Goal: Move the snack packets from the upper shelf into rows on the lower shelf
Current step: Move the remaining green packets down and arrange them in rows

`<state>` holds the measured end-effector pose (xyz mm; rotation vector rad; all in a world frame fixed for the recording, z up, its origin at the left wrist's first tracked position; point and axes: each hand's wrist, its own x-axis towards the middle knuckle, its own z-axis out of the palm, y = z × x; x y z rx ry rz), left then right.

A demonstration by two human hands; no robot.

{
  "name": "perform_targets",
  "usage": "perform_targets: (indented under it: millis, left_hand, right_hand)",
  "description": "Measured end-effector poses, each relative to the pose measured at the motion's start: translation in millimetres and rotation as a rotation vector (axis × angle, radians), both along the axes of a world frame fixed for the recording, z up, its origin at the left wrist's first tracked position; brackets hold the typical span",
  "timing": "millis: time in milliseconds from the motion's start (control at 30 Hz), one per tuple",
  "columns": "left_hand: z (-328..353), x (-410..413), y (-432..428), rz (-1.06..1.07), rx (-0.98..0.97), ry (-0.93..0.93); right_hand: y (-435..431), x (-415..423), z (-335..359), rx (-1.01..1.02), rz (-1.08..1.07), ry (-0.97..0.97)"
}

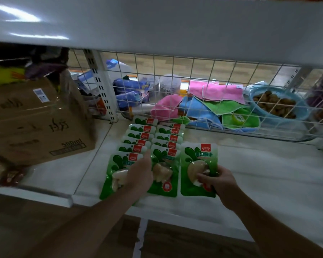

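Observation:
Green-and-white snack packets lie in two overlapping rows (153, 138) on the white lower shelf (259, 164). A third row starts to their right with a single packet (199, 161). My right hand (217, 180) pinches that packet at its lower right corner, and it lies flat on the shelf. My left hand (141, 173) rests with straight fingers on the front packets of the two rows, a fingertip reaching up between them. The upper shelf (157, 25) shows only its white front edge; what is on it is hidden.
A cardboard box (35, 123) stands on the shelf at the left. A wire mesh (194, 86) closes the back; behind it lie pink, blue and green cloths (213, 103) and a blue basket (280, 107). Bare shelf extends to the right of the packets.

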<state>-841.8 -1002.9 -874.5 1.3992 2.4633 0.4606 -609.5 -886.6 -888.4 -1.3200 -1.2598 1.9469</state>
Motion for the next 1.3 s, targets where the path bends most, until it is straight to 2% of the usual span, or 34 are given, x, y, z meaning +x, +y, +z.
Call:
perform_targets:
  millis: [133, 200, 333, 567, 767, 900, 967, 1067, 1167, 1233, 1300]
  left_hand:
    - [8.1, 6.4, 1.2, -0.279, -0.057, 0.313]
    - [2.7, 8.8, -0.9, -0.4, -0.064, 0.357]
    - [-13.3, 6.0, -17.1, -0.538, -0.119, 0.312]
    - [-22.6, -8.6, -23.1, -0.525, -0.182, 0.264]
    - [-4.5, -21.2, -24.1, -0.377, 0.014, 0.166]
    - [3.8, -41.4, -35.9, -0.38, 0.046, 0.148]
    - [6.3, -47.5, -42.5, -0.403, 0.059, 0.152]
    - [8.8, -53.4, -49.4, -0.429, 0.055, 0.176]
    - [9.9, -58.9, -53.3, -0.439, 0.042, 0.192]
    - [10.1, -62.3, -53.9, -0.442, 0.046, 0.19]
    - [10.3, -64.9, -53.7, -0.435, 0.054, 0.193]
  right_hand:
    - [-6.2, 0.6, 4.2, 0.007, 0.013, 0.02]
    - [-8.9, 0.5, 5.9, 0.008, 0.024, 0.036]
    - [-15.4, 0.2, 3.7, 0.007, 0.02, 0.051]
    - [-32.4, -18.1, -5.8, -0.06, 0.034, 0.068]
    - [-63.5, -53.0, -13.4, -0.053, -0.013, 0.006]
    - [-86.0, -76.1, -20.5, -0.027, -0.036, -0.056]
    - [-97.8, -87.0, -23.2, 0.061, -0.027, -0.169]
    - [-112.4, -97.3, -26.0, 0.404, 0.043, -0.487]
    - [-121.2, -100.0, -32.2, 0.631, 0.021, -0.719]
    - [-122.8, -98.8, -35.6, 0.686, -0.048, -0.786]
    - [-124.0, -97.5, -34.2, 0.767, -0.021, -0.792]
